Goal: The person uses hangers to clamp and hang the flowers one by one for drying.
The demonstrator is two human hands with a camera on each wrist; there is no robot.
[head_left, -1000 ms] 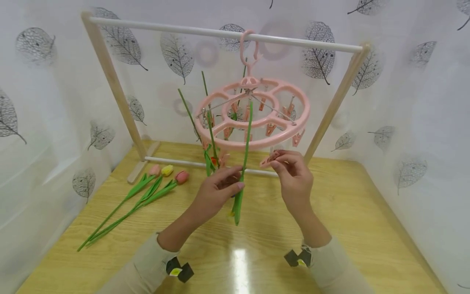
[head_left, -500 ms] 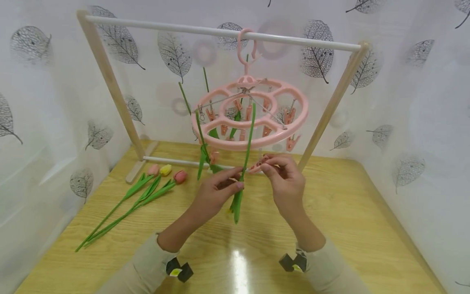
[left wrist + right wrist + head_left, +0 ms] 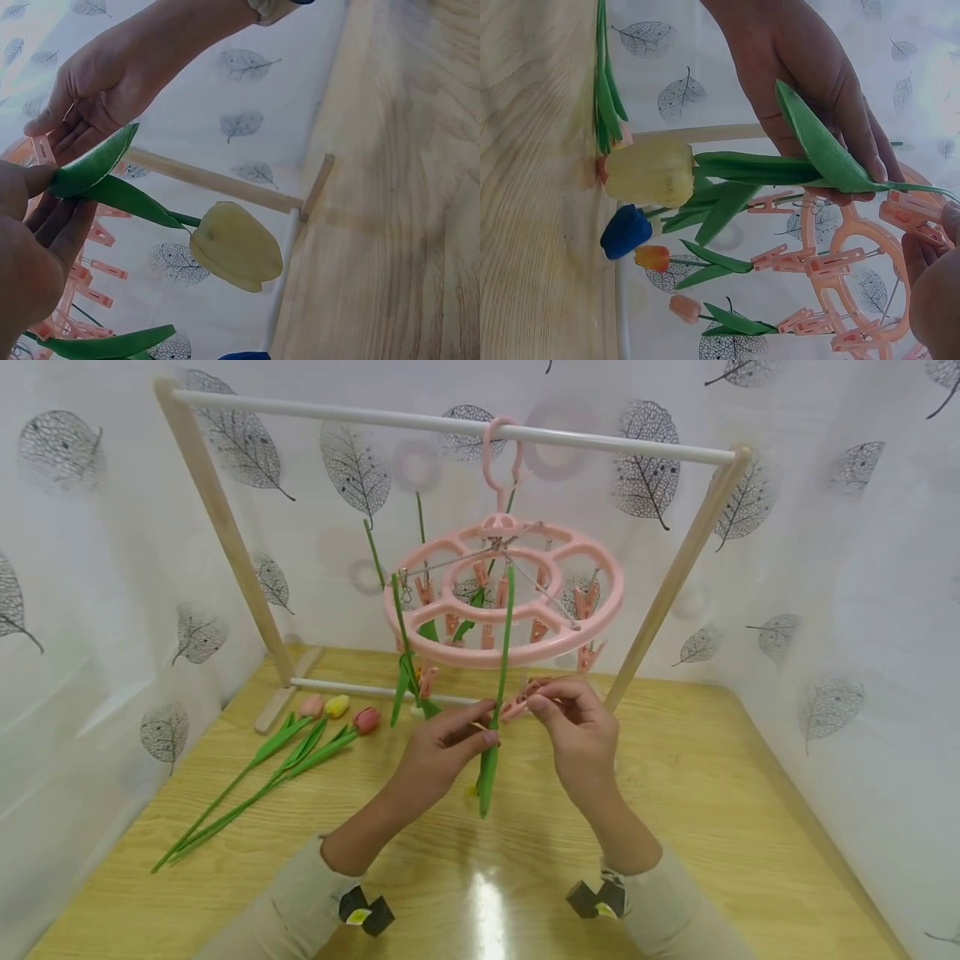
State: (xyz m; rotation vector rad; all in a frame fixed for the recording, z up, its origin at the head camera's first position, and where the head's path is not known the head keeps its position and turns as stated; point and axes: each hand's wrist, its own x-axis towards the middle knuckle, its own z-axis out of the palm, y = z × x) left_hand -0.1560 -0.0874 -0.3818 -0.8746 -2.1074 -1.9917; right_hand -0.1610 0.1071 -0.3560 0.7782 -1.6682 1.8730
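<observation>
My left hand (image 3: 438, 760) pinches the green stem of a yellow tulip (image 3: 236, 247) between thumb and fingers. The tulip is upside down, its bloom low and its stem (image 3: 506, 635) rising in front of a round pink clip hanger (image 3: 617, 589). My right hand (image 3: 583, 739) pinches a pink clothespin (image 3: 911, 214) that hangs from the hanger's near side. The clothespin's tip lies right at the stem, just above my left fingers; whether it bites the stem I cannot tell. Clipped upside down from the hanger are a blue tulip (image 3: 626, 231), an orange tulip (image 3: 652, 258) and a pale pink tulip (image 3: 685, 308).
The hanger hooks over the white bar (image 3: 315, 414) of a wooden rack (image 3: 225, 535). Several other pink clothespins dangle below its ring. At the left on the wooden table (image 3: 750, 827) lie a yellow, a pale pink and a darker pink tulip (image 3: 366, 720). A leaf-patterned curtain surrounds the table.
My right hand has moved left with the clothespin, bringing it up to the stem. The hanger has turned and shifted slightly left, with its clipped flowers. My left hand has stayed nearly still.
</observation>
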